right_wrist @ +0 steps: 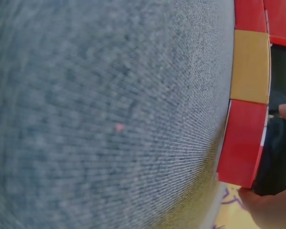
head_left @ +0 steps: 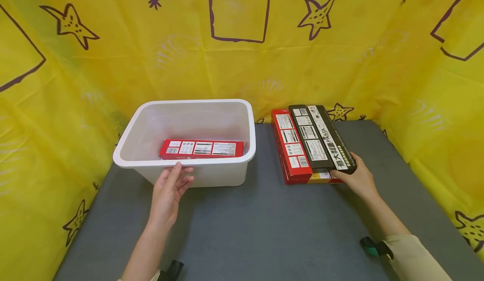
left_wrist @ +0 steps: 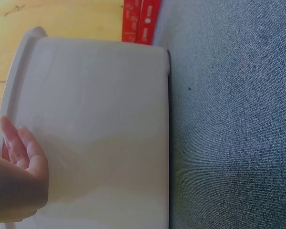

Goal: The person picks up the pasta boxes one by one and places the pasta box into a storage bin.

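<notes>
A white plastic tub (head_left: 215,174) stands on the left, with a red box (head_left: 202,148) lying in it. My left hand (head_left: 166,195) holds the tub's near rim, thumb at the edge and fingers below it. On the right, my right hand (head_left: 359,179) grips the near end of a black pasta box (head_left: 328,140), thumb on one side and fingers on the other. That box lies on the top layer of a stack, beside another black box (head_left: 309,135) and a red box (head_left: 292,148). Underneath show a yellow box (right_wrist: 250,66) and a red box (right_wrist: 240,140).
A grey cloth-covered table (head_left: 261,230) carries the tub and the stack, with a gap between them. Yellow patterned fabric (head_left: 234,66) hangs behind and along both sides, close to the tub and boxes.
</notes>
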`<state>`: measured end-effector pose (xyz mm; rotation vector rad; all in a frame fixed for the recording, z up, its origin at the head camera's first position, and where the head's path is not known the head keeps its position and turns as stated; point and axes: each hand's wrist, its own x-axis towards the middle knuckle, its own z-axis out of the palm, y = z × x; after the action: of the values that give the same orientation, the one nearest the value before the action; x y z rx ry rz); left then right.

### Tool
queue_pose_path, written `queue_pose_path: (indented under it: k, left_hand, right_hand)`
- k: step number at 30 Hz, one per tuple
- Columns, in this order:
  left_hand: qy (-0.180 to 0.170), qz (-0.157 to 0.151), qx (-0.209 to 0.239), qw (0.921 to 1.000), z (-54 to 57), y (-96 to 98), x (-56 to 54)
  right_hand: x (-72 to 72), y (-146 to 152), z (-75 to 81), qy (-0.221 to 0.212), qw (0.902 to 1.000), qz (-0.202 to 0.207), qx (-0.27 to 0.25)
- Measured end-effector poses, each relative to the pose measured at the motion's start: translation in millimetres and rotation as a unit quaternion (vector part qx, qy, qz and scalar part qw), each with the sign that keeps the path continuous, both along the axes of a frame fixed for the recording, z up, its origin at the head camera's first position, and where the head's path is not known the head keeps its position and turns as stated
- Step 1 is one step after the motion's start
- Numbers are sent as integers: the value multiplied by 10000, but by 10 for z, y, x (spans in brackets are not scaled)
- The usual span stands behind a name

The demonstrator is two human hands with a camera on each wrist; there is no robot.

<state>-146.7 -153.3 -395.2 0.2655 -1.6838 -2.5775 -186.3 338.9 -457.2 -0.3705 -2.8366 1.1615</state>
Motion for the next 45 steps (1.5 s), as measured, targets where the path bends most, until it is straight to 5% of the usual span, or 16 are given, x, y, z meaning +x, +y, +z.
queue_pose_path:
  k: [13,21,25,28,32,34,36,40,45]
  left_hand:
    - [-137,47,-106,9998,5,9,11]
    - [-177,6,-208,9996,2,26,-12]
    - [-187,7,-197,9996,9,24,-18]
    - [-190,40,-173,9997,12,22,-15]
    - [-180,75,-149,9997,8,19,-16]
    - [-163,72,-173,9997,7,18,-22]
    - [-154,72,-173,9997,7,18,-30]
    - [-94,60,-145,9998,7,17,-43]
    - [-107,78,-122,9998,2,1,-36]
  right_hand:
    - [31,14,262,540,9937,-937,-275]
    - [100,68,377,951,9765,-1483,-1245]
    - [123,103,457,1669,9349,-1429,-2787]
    - [124,106,546,2282,8859,-1123,-3880]
    - [121,91,681,2874,8384,-301,-4622]
    - [124,73,745,3015,8222,151,-4824]
    - [118,43,810,3104,8081,538,-4978]
    - [77,-42,955,3182,7950,1254,-5009]
    - [-18,-216,1163,2994,7972,1915,-4879]
